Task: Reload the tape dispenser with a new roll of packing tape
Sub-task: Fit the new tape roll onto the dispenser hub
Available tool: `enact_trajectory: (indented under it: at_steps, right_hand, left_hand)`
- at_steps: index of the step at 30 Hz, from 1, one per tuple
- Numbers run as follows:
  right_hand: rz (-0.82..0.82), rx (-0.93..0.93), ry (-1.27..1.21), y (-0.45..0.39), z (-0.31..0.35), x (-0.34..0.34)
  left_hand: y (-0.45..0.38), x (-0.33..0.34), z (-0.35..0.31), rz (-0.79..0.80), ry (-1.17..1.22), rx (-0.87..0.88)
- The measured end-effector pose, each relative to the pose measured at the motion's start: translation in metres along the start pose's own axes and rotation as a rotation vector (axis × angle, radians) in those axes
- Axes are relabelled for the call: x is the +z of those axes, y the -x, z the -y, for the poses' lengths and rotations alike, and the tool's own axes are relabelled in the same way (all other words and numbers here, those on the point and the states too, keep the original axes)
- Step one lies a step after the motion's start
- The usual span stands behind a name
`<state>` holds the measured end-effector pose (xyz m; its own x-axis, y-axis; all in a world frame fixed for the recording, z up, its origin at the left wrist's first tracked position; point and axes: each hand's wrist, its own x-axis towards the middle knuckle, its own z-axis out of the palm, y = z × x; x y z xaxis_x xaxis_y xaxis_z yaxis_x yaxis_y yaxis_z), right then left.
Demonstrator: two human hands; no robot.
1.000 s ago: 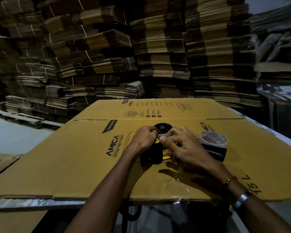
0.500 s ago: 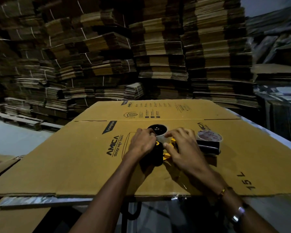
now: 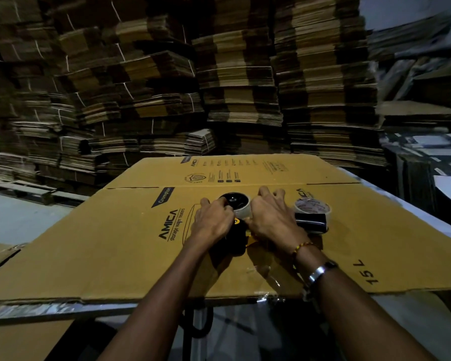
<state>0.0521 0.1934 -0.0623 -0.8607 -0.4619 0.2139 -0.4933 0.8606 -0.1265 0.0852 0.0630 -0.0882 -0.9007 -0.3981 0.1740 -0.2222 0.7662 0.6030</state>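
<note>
Hands (image 3: 214, 222) and (image 3: 270, 220) on dispenser (image 3: 236, 237) atop cardboard (image 3: 110, 246), left fingers curled round roll (image 3: 241, 207), right fingers spread beside it.

The left hand (image 3: 213, 223) and right hand (image 3: 270, 220) cover most of the black tape dispenser (image 3: 236, 237) between them, so how it is gripped underneath cannot be told. Their fingertips are hidden against the roll (image 3: 238, 205) just beyond the grip; only its dark top and a pale strip of side show. Right of the grip, a second roll (image 3: 313, 208) is partly blocked by a dark object (image 3: 311, 222) too dim to identify. The cardboard stacks (image 3: 219, 87) behind are blurred. Both forearms are cut off by the bottom edge.
</note>
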Motion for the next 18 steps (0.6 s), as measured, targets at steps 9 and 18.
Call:
enact_trajectory:
  at_steps: [9, 18]
  right_hand:
    - [-0.013, 0.072, -0.062, -0.01, 0.004, 0.009]
    - [-0.085, 0.086, -0.063, -0.006, 0.005, 0.016]
  left_hand:
    - [-0.001, 0.002, 0.001, 0.0, 0.038, -0.021]
    - [-0.001, 0.006, 0.001, -0.056, 0.073, -0.023]
